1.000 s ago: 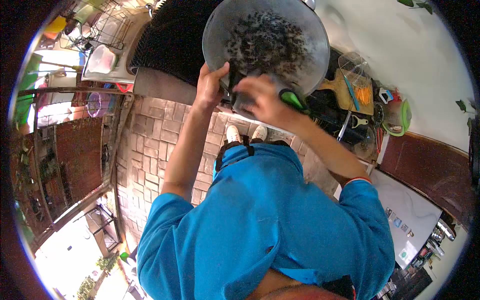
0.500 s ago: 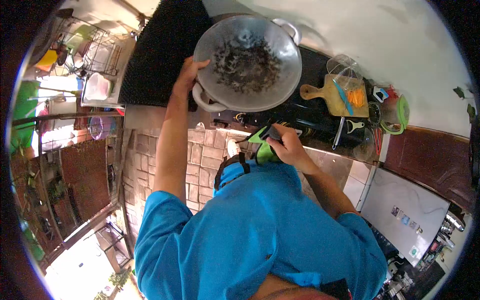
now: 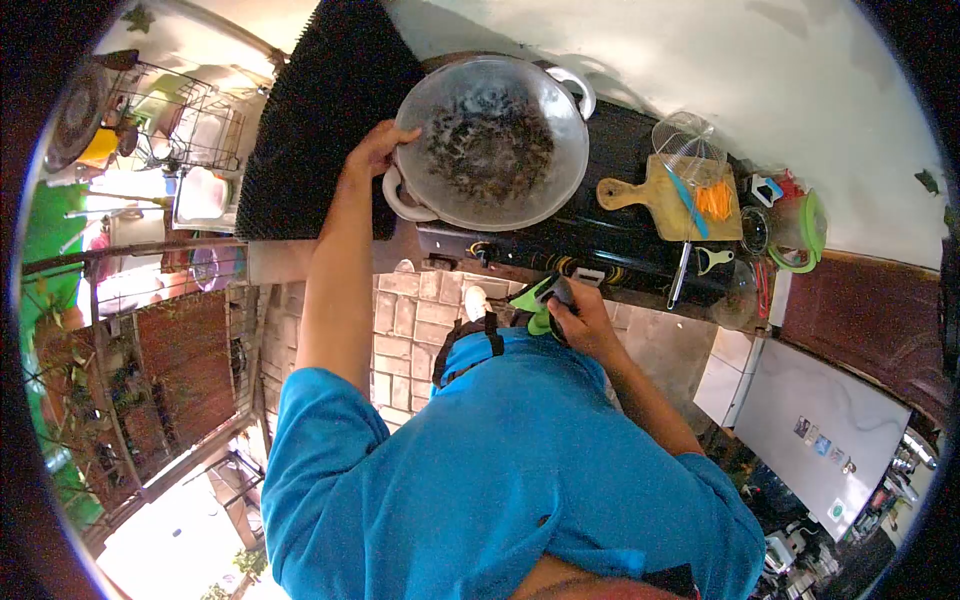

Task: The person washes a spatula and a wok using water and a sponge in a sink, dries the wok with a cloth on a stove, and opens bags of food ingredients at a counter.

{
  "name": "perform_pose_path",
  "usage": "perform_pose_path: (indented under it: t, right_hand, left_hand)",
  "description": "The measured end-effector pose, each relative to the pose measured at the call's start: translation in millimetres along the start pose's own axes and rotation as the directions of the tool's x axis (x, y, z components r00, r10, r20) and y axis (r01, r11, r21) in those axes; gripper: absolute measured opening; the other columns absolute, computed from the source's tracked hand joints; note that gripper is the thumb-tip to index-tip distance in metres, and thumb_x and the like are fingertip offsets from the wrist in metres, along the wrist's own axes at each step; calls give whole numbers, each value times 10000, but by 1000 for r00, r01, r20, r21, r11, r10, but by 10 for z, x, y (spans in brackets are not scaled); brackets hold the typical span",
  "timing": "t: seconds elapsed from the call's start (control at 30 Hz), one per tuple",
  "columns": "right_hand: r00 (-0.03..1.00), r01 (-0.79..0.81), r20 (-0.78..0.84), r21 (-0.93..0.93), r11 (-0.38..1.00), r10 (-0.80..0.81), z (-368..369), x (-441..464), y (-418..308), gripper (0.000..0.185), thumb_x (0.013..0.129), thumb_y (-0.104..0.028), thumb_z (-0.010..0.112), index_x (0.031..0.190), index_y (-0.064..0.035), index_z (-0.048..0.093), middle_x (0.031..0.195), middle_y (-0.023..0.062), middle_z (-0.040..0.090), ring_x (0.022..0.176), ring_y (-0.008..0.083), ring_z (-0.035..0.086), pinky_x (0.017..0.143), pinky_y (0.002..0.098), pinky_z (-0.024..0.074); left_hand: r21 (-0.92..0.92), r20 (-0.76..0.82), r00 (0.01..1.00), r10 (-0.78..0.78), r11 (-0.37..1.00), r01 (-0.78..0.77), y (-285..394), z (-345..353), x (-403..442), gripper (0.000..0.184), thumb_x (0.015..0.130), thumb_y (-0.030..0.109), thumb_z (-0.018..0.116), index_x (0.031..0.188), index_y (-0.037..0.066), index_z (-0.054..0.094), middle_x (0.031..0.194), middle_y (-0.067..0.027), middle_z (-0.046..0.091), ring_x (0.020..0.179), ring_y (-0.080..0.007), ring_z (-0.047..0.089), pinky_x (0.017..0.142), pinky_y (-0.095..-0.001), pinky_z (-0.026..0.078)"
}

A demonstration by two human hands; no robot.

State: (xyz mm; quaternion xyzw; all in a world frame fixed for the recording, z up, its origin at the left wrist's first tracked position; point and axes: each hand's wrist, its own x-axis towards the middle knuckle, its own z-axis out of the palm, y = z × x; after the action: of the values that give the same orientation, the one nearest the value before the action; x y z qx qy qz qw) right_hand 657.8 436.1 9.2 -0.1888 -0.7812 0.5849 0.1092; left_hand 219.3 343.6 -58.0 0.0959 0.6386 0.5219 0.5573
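A silver metal wok (image 3: 570, 175) with two loop handles and a dark, speckled inside is over the black stove (image 3: 610, 150). My left hand (image 3: 380, 147) grips its left rim, thumb over the edge, just above the near handle. Whether the wok rests on the stove or is held above it, I cannot tell. At my waist, my right hand (image 3: 587, 318) is closed around a green item with a dark grey part (image 3: 540, 302), perhaps cloth; its exact kind is unclear.
Right of the wok, a wooden cutting board (image 3: 655, 205) carries orange strips (image 3: 714, 201) and a blue knife (image 3: 688, 205). A wire strainer (image 3: 683, 225) lies across it. A peeler (image 3: 714, 260) and a green-rimmed container (image 3: 808, 235) are beside it. A black ridged mat (image 3: 310, 140) stands left.
The wok looks slightly smaller and lower against the stove, with my left hand still on its rim. My right hand has shifted a little downward with the green item. The view has tilted slightly.
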Motion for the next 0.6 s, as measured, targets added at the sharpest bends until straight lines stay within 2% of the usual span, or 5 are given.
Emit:
perform_pose_path:
  t: [0.13,0.2,0.33,0.4,0.6]
  right_hand:
    - [1000,-6,15,51,999,6,-50,48,-114,135,828,-129,546,827,6,540,662,73,481,607,183,452,566,321,366]
    - [1000,8,2,41,999,-8,-49,31,-75,133,826,-128,549,838,5,550,672,72,496,615,185,461,576,318,377]
    - [1000,-20,1,40,999,20,-60,-7,-106,134,831,-127,544,852,5,557,689,75,511,629,182,471,590,314,389]
    - [996,-94,-1,41,995,94,-67,-53,-99,148,846,-138,537,861,7,559,693,76,517,633,176,475,596,308,395]
    - [989,-146,41,8,989,145,-54,-92,-80,211,847,-201,535,906,-4,582,747,154,593,664,275,557,624,379,441]
  left_hand:
    - [7,-2,1000,-23,1000,23,62,-36,208,372,817,157,660,1168,63,577,1062,-123,640,990,-264,604,879,-427,470]
    - [615,-18,969,245,767,-182,171,9,274,380,806,158,675,1163,65,584,1060,-106,646,983,-240,605,874,-384,466]
    - [413,-138,980,145,908,-76,263,202,198,381,799,145,685,1159,65,591,1067,-91,647,977,-219,603,868,-350,459]
    - [445,-20,958,285,861,-247,202,120,357,383,803,130,683,1168,65,588,1074,-84,647,974,-209,601,877,-346,452]
    - [386,16,962,274,886,-259,309,101,568,387,819,131,673,1187,58,577,1096,-81,643,982,-201,599,886,-338,443]
